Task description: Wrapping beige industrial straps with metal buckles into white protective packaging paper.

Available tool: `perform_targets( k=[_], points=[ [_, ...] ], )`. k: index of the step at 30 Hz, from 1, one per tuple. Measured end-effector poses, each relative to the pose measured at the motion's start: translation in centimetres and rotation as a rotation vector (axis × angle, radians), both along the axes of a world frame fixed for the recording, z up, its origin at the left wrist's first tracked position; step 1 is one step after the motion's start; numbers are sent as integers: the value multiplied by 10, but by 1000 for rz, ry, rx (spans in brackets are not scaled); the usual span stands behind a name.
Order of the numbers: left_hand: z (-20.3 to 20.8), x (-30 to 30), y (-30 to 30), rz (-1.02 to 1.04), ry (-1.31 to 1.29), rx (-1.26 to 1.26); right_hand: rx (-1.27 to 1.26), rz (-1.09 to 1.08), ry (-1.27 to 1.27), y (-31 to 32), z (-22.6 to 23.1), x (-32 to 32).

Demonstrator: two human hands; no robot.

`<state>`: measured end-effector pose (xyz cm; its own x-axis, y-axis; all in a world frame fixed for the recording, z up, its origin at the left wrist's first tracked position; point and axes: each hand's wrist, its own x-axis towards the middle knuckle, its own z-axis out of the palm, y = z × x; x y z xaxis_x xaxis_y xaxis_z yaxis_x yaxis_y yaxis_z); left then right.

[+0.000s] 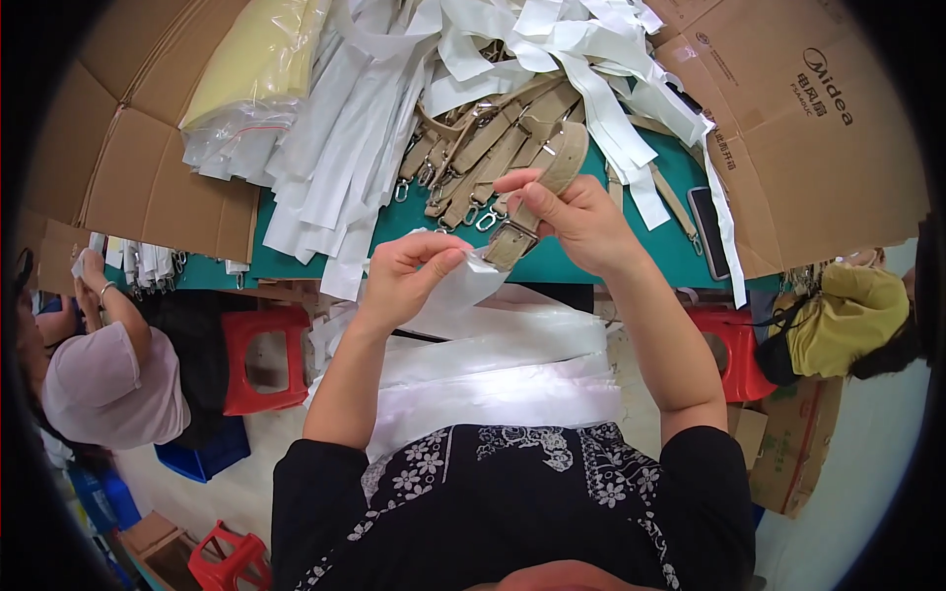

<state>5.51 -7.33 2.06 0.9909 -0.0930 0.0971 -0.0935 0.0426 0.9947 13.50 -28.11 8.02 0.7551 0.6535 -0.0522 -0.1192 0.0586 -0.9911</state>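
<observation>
Strap: beige strap (540,189) is light, limp webbing with metal buckle; pinched closed in right hand (581,222).
Sleeve: thin, slippery white plastic sleeve (463,286), left hand (409,271) pinching its mouth just below the buckle.
Hold: strap beside buckle.

Table: (631,264) green top, flanked by cardboard boxes (818,128)
Seating: red plastic stools (264,360)
Floor: (867,473) pale, evenly lit

flat webbing strap with metal buckle (537,192): beige
thin plastic sleeve (463,286): translucent white
table top (434,222): teal green
plastic stool (264,360): red
folded cardboard box (798,128): brown
person's top (512,502): black, white floral print
</observation>
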Motion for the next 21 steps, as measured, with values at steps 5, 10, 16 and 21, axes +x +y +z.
perform_targets(
  k=[5,10,16,21],
  points=[
    [-2,4,-2,31,-510,138,-36,-134,14,2,-7,2],
    [-1,3,-9,211,-281,211,-102,-78,-136,5,-6,-13],
    [-6,6,-17,63,-55,-110,-113,-86,-481,15,-14,-14],
    [-10,7,-37,315,-296,-28,-188,-19,82,19,-21,-22]
  ],
)
